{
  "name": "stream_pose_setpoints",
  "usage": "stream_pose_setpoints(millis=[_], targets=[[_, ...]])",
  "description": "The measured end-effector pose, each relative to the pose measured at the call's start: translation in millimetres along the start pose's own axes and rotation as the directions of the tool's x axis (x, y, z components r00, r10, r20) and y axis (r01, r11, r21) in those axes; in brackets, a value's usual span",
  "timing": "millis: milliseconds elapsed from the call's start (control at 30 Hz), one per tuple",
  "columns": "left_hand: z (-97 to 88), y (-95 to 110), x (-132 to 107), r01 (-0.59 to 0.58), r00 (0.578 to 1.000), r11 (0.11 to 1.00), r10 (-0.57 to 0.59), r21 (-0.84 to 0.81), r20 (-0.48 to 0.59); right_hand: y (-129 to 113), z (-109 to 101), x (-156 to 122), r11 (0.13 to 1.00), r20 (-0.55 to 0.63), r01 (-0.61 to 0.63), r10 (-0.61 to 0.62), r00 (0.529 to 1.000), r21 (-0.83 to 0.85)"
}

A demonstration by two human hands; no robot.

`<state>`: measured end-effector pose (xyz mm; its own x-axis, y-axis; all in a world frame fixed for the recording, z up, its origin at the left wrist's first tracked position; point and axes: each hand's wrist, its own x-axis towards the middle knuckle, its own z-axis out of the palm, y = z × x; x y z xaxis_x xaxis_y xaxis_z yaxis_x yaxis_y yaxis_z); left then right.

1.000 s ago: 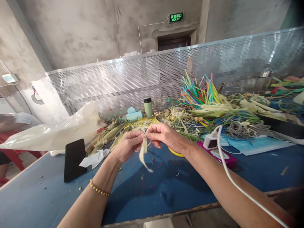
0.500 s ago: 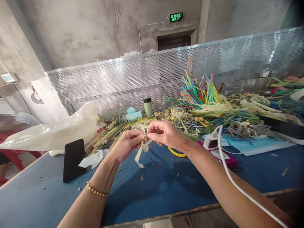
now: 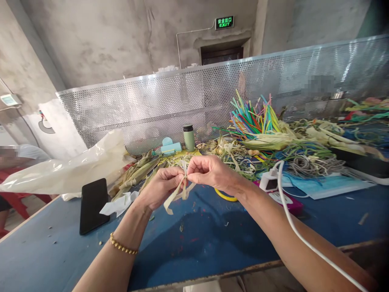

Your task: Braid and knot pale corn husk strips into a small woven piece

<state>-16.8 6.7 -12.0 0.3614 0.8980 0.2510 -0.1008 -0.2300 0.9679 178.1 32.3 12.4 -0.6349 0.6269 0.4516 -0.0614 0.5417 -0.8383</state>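
Observation:
Pale dried corn husk strips (image 3: 172,199) are pinched between both hands over the blue table (image 3: 212,251), their loose ends hanging down and one short end sticking up. My left hand (image 3: 161,187) grips them with thumb and forefinger at a gathered point that looks like a knot. Close against it, my right hand (image 3: 208,172) pinches the same bundle from the right, fingers curled. How the strips cross at the fingertips is too small to make out.
A black phone (image 3: 94,206) and white paper scrap (image 3: 119,205) lie left. Behind are husks (image 3: 136,174), a green tumbler (image 3: 189,138), colourful pipe cleaners (image 3: 252,115) and a perforated metal screen (image 3: 146,109). Right are a charger (image 3: 269,180) with a white cable and a blue mask (image 3: 328,185).
The hanging strip ends have swung left and spread apart. Both hands stay almost in place, still pinching the husk.

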Motion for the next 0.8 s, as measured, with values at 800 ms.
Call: stream_pose_setpoints(millis=[800], targets=[[-5.5,-2.7,4.0,-0.074,0.997,0.997,0.074,0.039,-0.019,1.2,-2.6,1.0,0.982,-0.139,-0.011,-0.015,0.99,-0.186]])
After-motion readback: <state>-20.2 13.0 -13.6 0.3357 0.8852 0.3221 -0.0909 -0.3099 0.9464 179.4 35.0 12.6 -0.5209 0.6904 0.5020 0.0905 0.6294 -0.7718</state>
